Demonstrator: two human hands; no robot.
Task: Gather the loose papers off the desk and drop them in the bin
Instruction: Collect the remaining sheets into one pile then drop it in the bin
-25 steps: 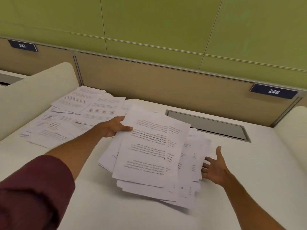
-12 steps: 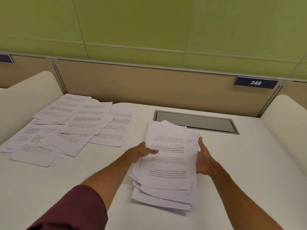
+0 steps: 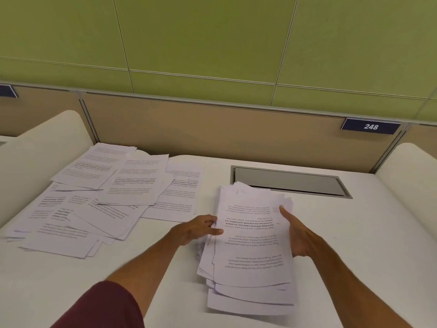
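Note:
A rough stack of printed white papers [image 3: 250,247] is held between both hands just above the white desk [image 3: 354,245], in the middle of the view. My left hand [image 3: 197,229] grips its left edge with the thumb on top. My right hand [image 3: 296,235] presses the right edge, thumb over the top sheet. The lower sheets fan out unevenly toward me. Several more loose papers [image 3: 99,197] lie spread and overlapping on the left part of the desk. No bin is in view.
A grey cable hatch [image 3: 290,182] is set into the desk behind the stack. Rounded white side dividers [image 3: 406,166] flank the desk, and a tan back panel with a "248" plate [image 3: 370,126] runs along the far edge under a green wall.
The left hand carried sheets rightward from the spread pile. The right hand, open a second ago, closed onto the stack's right edge. Both hands have squeezed the sheets into a narrower stack.

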